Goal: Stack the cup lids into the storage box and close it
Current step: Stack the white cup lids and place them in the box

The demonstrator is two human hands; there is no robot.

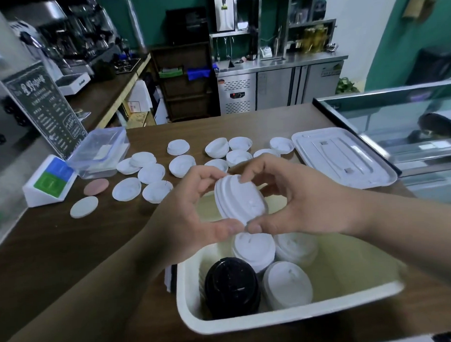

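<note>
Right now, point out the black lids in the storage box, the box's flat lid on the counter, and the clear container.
black lids [231, 283]: head view, top of the stack.
box lid [345, 161]: head view, middle of its ribbed face.
clear container [101, 148]: head view, its top face.

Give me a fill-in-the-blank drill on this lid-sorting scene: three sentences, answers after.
1. The left hand and right hand together hold a small stack of ____ cup lids above the storage box.
2. Inside the box, the lid stack in the near left corner is ____.
3. The box lid lies on the counter to the ____ of the loose lids.
Answers: white; black; right.
</note>
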